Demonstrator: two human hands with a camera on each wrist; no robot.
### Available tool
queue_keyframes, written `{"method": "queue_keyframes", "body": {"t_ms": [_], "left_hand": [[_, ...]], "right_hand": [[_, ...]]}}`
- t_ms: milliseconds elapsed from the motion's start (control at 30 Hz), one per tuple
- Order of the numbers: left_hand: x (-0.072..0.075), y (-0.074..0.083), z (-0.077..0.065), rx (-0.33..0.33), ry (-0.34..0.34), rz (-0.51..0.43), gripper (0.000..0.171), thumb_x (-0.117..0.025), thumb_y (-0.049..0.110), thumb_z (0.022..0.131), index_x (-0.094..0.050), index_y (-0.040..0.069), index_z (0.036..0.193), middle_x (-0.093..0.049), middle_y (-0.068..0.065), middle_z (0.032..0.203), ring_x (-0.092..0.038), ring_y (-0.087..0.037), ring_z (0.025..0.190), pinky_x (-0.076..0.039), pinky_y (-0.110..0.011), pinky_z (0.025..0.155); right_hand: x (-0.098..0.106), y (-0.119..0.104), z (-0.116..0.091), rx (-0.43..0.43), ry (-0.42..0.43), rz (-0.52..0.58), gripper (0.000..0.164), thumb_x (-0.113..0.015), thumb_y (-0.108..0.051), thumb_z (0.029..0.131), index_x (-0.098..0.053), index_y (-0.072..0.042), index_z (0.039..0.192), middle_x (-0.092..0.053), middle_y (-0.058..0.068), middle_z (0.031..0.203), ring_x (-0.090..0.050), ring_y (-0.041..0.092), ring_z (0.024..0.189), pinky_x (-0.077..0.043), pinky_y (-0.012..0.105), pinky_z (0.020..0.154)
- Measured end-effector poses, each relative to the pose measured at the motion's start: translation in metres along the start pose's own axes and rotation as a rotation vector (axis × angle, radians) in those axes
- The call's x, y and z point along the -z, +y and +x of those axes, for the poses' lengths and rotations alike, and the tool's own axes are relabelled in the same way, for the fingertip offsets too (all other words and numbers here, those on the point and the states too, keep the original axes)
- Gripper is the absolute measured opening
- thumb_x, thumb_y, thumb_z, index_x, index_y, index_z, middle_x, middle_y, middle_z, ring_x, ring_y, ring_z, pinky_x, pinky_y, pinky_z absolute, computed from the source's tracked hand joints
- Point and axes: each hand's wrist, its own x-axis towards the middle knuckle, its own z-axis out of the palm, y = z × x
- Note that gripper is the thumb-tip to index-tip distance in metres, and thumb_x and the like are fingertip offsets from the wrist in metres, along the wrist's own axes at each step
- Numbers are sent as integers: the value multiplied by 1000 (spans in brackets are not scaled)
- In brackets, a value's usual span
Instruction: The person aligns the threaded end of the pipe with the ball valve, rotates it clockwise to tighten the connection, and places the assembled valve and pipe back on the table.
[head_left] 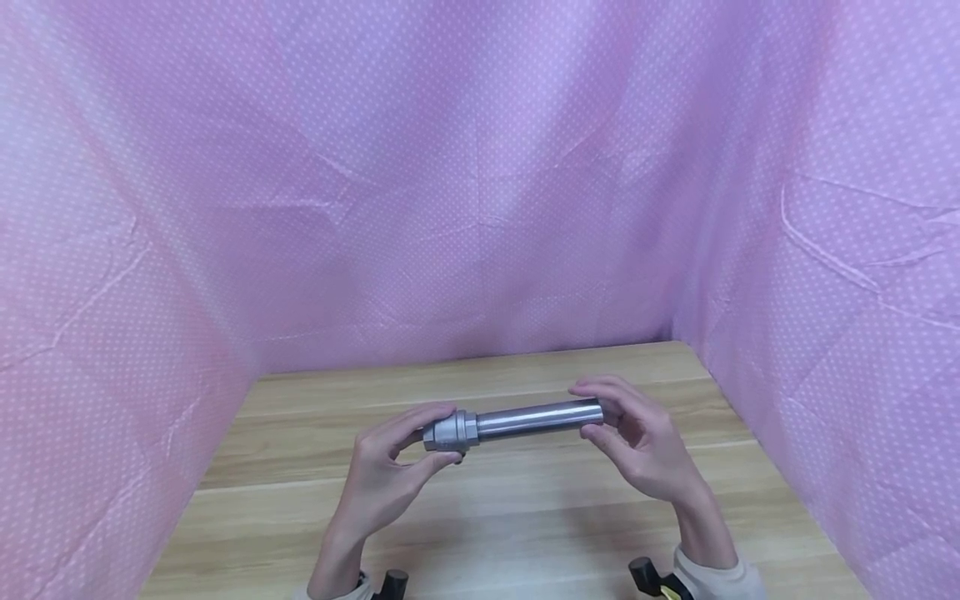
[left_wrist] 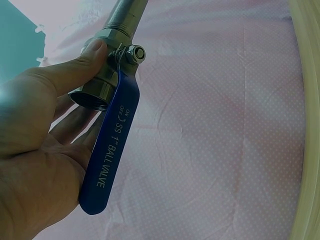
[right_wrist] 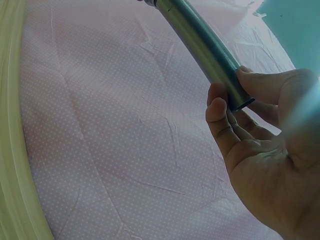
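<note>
My left hand (head_left: pixel 390 471) grips a silver ball valve (head_left: pixel 452 431) between thumb and fingers. The valve's blue lever handle (left_wrist: pixel 112 145), marked "SS 1" BALL VALVE", slants down beside the palm in the left wrist view. From the valve's other side runs a straight steel pipe (head_left: pixel 536 418), its threaded end set into the valve. At the far end of the pipe, my right hand (head_left: pixel 648 442) pinches it with thumb and fingers. Valve and pipe are held above the table, almost level, tilted slightly up to the right.
Beneath the hands lies a wood-grain table (head_left: pixel 517 525). Pink dotted cloth (head_left: pixel 480 208) hangs along its back and both sides. Black wrist mounts (head_left: pixel 393 583) show at the bottom of the head view.
</note>
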Motion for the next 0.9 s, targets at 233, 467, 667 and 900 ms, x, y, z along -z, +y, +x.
{"method": "queue_keyframes", "body": {"t_ms": [233,467,667,900], "left_hand": [[0,0,-1,4,1,-1,62,-95,-14,80,-76,0,138,-81,-24,131,-78,-9,122,-68,-26,109],[-1,1,-1,7,0,-5,62,-95,-14,81,-76,0,138,-81,-24,132,-78,-9,124,-68,-27,110],[0,2,0,4,1,-8,61,-95,-14,81,-76,0,138,-81,-25,132,-78,-9,124,-68,-27,109],[1,2,-1,9,4,-2,61,-95,-13,81,-76,0,137,-81,-24,132,-77,-9,124,-68,-26,110]], "right_hand": [[-1,0,-1,7,1,6,61,-66,39,82,-62,18,139,-68,19,138,-69,12,109,-62,21,73],[-1,-2,0,0,33,-73,57,-69,37,83,-68,13,135,-71,15,124,-66,11,86,-57,24,59],[0,-2,-3,-51,52,-80,53,-67,36,85,-69,14,133,-71,11,111,-68,11,81,-62,22,59],[-1,-1,-1,-35,35,-27,58,-66,37,85,-64,17,139,-74,8,130,-69,10,87,-64,20,68]]}}
